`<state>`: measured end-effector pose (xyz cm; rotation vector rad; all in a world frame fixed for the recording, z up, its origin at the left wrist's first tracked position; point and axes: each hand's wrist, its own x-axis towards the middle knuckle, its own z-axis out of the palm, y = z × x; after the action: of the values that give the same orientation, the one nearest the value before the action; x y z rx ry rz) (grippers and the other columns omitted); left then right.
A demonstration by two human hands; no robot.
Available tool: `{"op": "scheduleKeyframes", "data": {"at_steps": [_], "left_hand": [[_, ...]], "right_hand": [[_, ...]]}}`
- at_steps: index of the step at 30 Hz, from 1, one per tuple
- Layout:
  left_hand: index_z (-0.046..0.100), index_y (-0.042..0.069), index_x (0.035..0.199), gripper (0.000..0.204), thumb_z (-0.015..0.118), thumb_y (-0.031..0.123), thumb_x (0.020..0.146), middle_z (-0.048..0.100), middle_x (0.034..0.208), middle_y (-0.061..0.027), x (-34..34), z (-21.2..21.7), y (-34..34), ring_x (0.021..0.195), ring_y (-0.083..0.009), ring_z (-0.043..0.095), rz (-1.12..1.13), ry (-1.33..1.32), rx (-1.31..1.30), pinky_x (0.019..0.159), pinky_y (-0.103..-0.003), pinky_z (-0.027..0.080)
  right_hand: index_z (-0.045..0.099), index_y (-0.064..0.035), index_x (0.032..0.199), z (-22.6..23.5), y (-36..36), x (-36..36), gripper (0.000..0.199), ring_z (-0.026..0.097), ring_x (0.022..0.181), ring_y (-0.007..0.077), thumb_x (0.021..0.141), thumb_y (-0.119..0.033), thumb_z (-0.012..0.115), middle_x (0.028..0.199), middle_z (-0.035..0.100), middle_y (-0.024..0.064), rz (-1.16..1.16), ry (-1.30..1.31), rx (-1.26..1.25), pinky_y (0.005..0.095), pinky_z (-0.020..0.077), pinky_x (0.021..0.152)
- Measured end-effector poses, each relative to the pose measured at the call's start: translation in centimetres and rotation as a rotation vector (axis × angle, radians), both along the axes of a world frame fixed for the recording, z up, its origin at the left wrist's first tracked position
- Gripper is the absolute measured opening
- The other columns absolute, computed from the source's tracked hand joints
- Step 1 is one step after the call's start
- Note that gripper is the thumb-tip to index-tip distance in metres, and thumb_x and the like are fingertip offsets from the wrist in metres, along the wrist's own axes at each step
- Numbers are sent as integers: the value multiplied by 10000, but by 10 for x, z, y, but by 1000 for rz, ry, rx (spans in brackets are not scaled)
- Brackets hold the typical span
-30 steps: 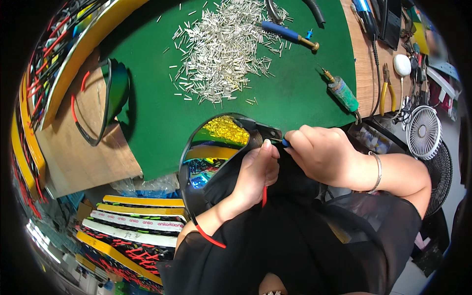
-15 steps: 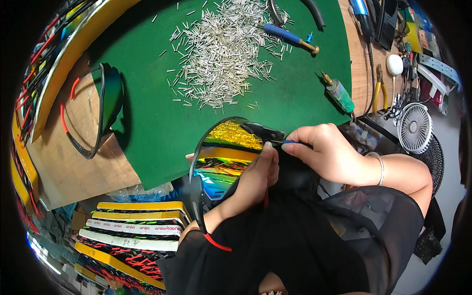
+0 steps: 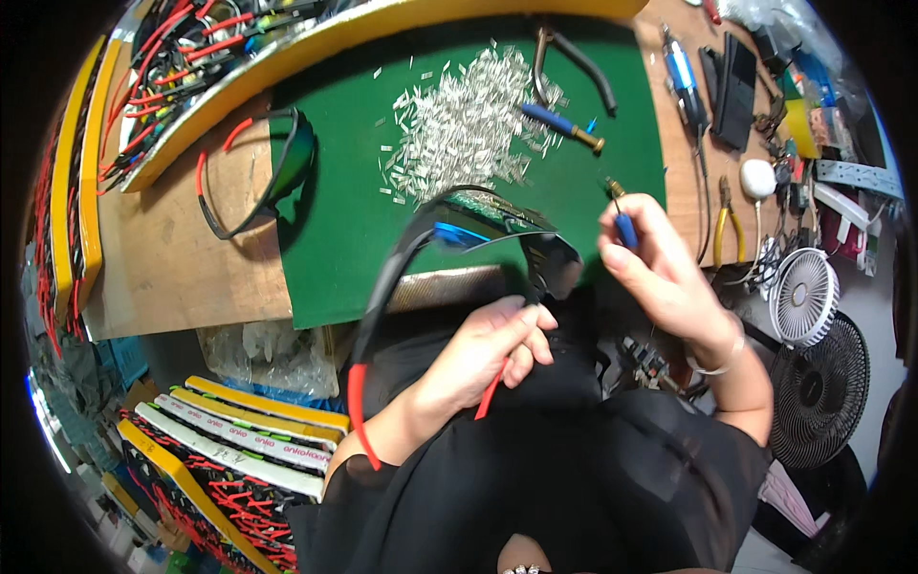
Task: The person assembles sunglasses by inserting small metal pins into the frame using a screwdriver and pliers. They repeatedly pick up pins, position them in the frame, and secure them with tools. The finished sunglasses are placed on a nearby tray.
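Note:
My left hand is closed round one temple of a pair of wraparound sunglasses, with a black frame, red temple tips and a mirrored lens. The sunglasses are tilted over the near edge of the green mat. To the right, apart from them, my right hand holds a small blue-handled screwdriver between thumb and fingers, its thin shaft pointing up. A brass-tipped tool shows just beyond my right fingers, mostly hidden. Past the sunglasses lies a heap of small silver pins.
A second pair of sunglasses lies left on the mat. A blue-handled tool and dark-handled pliers lie by the pins. Yellow-handled pliers and a white fan are at right. A yellow-edged tray holds red-tipped parts.
My right hand has drawn away from the sunglasses' hinge, up and right, with the screwdriver. The sunglasses have turned in my left hand. The whole view has shifted.

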<state>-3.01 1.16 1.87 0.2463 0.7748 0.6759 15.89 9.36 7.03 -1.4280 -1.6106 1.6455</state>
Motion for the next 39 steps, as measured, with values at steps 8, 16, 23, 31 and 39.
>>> {"op": "scheduleKeyframes", "data": {"at_steps": [8,16,23,31,39], "left_hand": [[409,-17,1184,407,418,295,923,585,1018,-154,-34,11,8,805,-142,576,-84,320,295,692,-255,477],[471,-8,1046,185,493,64,877,597,961,-136,-29,3,46,879,-194,593,634,509,485,758,-288,489],[458,8,1081,236,500,73,858,585,937,-105,-36,25,18,850,-148,586,239,352,366,733,-259,485],[419,7,1168,306,478,60,871,567,988,-80,-17,20,11,889,-135,572,102,256,388,761,-255,475],[385,7,1197,349,461,51,859,560,970,-88,-41,8,3,876,-137,568,120,298,431,778,-254,462]], "right_hand": [[513,-21,964,-28,5,-40,215,446,733,27,763,3,584,825,499,-31,53,125,-31,181,385,648],[534,-7,935,-29,-3,-68,236,445,699,57,764,-141,627,793,523,-1,313,367,-440,207,384,627],[518,-21,1018,-8,4,-43,248,472,654,12,812,-139,592,937,587,18,42,308,-113,148,370,525],[569,-12,825,-11,-16,-58,171,435,582,16,796,-160,648,707,516,-25,-18,388,20,178,349,488],[540,-25,793,-28,4,-83,190,421,543,25,798,-183,646,619,495,-23,69,304,-19,179,347,483]]}}
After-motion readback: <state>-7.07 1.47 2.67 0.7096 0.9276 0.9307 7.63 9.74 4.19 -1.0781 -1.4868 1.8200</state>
